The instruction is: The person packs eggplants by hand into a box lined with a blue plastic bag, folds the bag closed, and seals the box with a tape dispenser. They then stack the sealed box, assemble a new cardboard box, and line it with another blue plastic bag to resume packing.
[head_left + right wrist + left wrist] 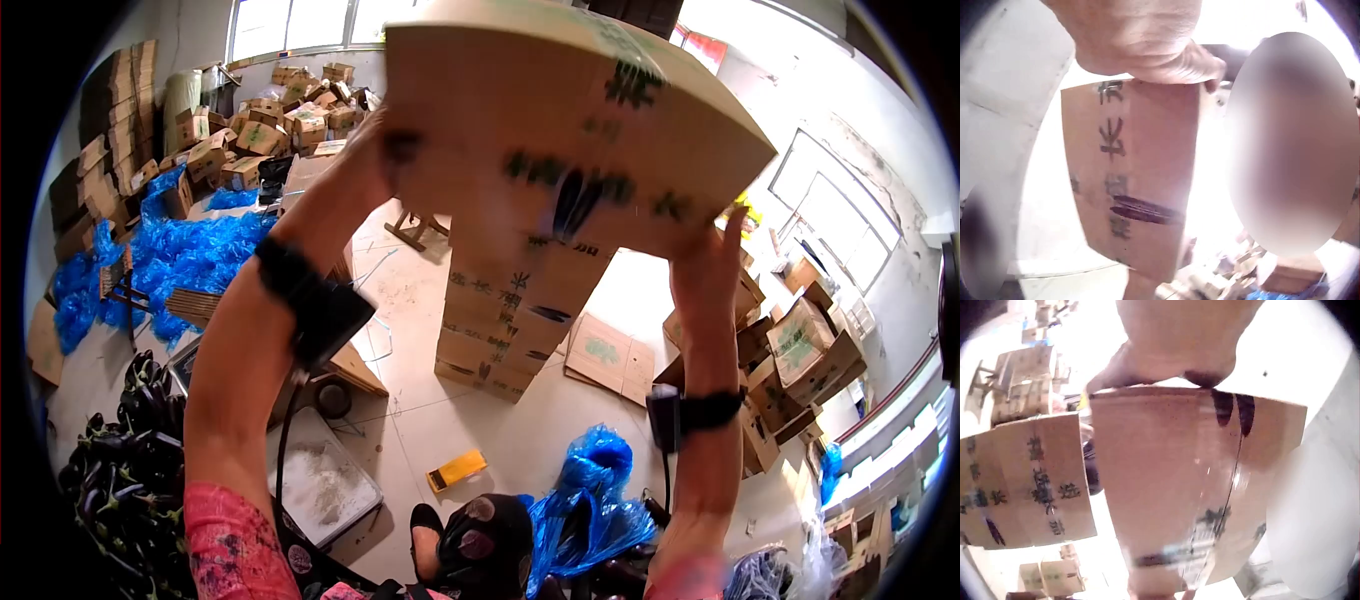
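Observation:
A large cardboard box (500, 130), printed with green characters and a dark eggplant picture, is held up high between both hands. My left hand (378, 160) grips its left end, and in the left wrist view that hand (1185, 344) lies along the box's edge. At the lower right corner my right hand (705, 275) holds the other end, thumb pointing up; in the right wrist view its fingers (1200, 65) bend at the box edge. Below, and partly hidden by the raised box, stands a column of matching boxes (490, 330).
Flattened cardboard (610, 360) lies right of the column. Eggplants (120, 480) are heaped at lower left beside a white tray (320, 480). A yellow packet (457, 470) and blue plastic bag (590, 490) lie near the person's foot. Boxes (260, 138) pile up behind blue sheeting (200, 250).

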`<state>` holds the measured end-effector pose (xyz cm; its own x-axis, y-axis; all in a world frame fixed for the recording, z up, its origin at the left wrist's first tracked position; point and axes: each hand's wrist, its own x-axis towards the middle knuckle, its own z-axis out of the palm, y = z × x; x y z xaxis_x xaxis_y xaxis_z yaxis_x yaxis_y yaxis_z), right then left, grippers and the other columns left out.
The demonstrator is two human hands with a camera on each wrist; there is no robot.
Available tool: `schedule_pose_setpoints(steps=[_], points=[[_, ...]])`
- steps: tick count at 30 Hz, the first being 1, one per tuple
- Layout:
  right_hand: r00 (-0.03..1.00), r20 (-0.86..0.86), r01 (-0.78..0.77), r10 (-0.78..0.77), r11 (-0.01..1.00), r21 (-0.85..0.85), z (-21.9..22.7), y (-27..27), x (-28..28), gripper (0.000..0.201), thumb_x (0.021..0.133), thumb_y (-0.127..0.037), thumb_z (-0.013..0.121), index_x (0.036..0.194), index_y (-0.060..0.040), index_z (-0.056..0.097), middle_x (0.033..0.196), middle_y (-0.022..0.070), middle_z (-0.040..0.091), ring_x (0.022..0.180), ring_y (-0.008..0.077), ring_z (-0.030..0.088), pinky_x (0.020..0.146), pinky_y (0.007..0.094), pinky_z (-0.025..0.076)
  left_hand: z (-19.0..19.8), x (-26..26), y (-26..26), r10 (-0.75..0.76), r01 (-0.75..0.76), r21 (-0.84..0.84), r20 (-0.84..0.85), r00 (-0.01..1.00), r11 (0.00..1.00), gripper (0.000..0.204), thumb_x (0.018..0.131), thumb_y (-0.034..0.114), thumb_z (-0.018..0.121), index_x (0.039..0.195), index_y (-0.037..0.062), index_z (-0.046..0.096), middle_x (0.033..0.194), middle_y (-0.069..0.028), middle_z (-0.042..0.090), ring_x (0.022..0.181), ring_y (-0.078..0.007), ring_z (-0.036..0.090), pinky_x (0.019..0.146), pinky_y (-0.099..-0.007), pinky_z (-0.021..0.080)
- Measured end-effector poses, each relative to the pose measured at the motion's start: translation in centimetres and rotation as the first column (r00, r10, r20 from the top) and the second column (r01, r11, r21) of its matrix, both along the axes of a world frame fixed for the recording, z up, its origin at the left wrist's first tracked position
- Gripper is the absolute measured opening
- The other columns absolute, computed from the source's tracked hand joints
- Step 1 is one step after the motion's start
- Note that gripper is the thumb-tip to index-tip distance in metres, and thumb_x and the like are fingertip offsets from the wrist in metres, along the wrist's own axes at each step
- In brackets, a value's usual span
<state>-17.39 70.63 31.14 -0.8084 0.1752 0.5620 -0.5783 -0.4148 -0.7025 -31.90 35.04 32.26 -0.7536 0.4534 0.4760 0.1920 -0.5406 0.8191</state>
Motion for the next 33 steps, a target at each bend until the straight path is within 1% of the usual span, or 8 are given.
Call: schedule_pose_setpoints(steps=[2,7,10,14,17,21,28,33], points=[[0.941,-0.034,0.294,-0.338,0.761,0.578,-0.6,3.0,-4.1,0.071,0.104,-0.042,0.053,0.156,-0.0042,0.024,0.149,0.0154,0.045,0.138,0.0258,0.045,0.117,0.0428,0.035,-0.2,-4.0,2.0,-0.079,0.079,0.025,0.006,0.997,0.997,0.075,0.095,0.056,0.062,0.145,0.0026,0.046,0.137,-0.0138,0.056,0.125,-0.0251,0.053,0.102,-0.0371,0.048],[0.784,-0.07,0.517,-0.617,0.586,0.624,-6.3,3.4,-11.0,0.095,0.083,-0.051,0.076,0.154,-0.0074,0.03,0.148,0.0208,0.043,0.14,0.0384,0.038,0.114,0.0496,0.037,-4.3,-6.1,6.9,0.357,-0.454,-0.1,-0.48,0.802,0.886,0.072,0.095,0.045,0.066,0.149,0.0051,0.041,0.14,-0.0099,0.056,0.13,-0.0213,0.051,0.107,-0.0386,0.043],[0.64,-0.131,0.625,-0.757,0.414,0.662,-7.9,5.4,-13.3,0.064,0.096,-0.03,0.068,0.15,-0.0085,0.041,0.153,0.0143,0.039,0.139,0.0305,0.044,0.112,0.045,0.042,-4.6,-9.1,7.0,0.288,-0.399,-0.167,-0.455,0.842,0.902,0.076,0.092,0.044,0.069,0.15,0.0059,0.04,0.141,-0.0095,0.055,0.131,-0.0219,0.05,0.108,-0.0378,0.042],[0.745,-0.002,0.578,-0.667,0.644,0.501,-9.3,5.7,-15.5,0.065,0.098,-0.037,0.065,0.151,-0.0109,0.037,0.144,0.0145,0.052,0.134,0.0277,0.049,0.111,0.0453,0.04,-4.6,-10.9,7.0,0.139,-0.231,-0.18,-0.414,0.9,0.956,0.07,0.094,0.025,0.069,0.153,0.0091,0.035,0.149,-0.011,0.05,0.135,-0.0219,0.048,0.11,-0.0366,0.042],[0.815,0.005,0.54,-0.579,0.764,0.353,-9.3,4.7,-16.3,0.073,0.097,-0.041,0.065,0.154,-0.0112,0.028,0.139,0.0175,0.057,0.133,0.0245,0.049,0.112,0.0412,0.037,-5.4,-13.3,8.8,0.354,-0.446,-0.155,-0.41,0.841,0.881,0.064,0.096,0.024,0.067,0.152,0.012,0.039,0.146,-0.0095,0.053,0.133,-0.0212,0.051,0.109,-0.0355,0.042],[0.786,-0.007,0.568,-0.618,0.718,0.401,-10.3,5.8,-17.0,0.075,0.097,-0.035,0.067,0.154,-0.0089,0.027,0.142,0.0139,0.055,0.127,0.0224,0.052,0.107,0.0388,0.04,-7.3,-16.3,11.5,0.446,-0.488,0.009,-0.424,0.788,0.873,0.055,0.098,0.023,0.064,0.148,0.01,0.044,0.137,-0.007,0.06,0.123,-0.0173,0.055,0.105,-0.0321,0.043],[0.544,-0.234,0.793,-0.806,0.401,0.459,-15.7,0.6,-11.7,0.061,0.098,-0.023,0.065,0.148,-0.0025,0.039,0.142,0.0135,0.047,0.125,0.0212,0.048,0.103,0.0373,0.043,-13.2,-12.1,0.6,0.365,-0.439,-0.351,-0.257,0.895,0.827,0.055,0.102,0.049,0.054,0.139,0.0084,0.055,0.122,-0.0104,0.066,0.11,-0.0206,0.062,0.092,-0.0371,0.049],[0.8,-0.11,0.437,-0.59,0.447,0.781,-25.9,-7.5,-9.6,0.027,0.097,-0.016,0.067,0.12,-0.0034,0.065,0.104,0.0077,0.068,0.093,0.016,0.064,0.079,0.0291,0.051,-24.8,-4.0,-13.8,0.699,-0.58,-0.542,0.02,0.715,0.608,0.031,0.099,0.027,0.06,0.116,0.0019,0.067,0.093,-0.0042,0.069,0.077,-0.0121,0.063,0.066,-0.0257,0.049]])
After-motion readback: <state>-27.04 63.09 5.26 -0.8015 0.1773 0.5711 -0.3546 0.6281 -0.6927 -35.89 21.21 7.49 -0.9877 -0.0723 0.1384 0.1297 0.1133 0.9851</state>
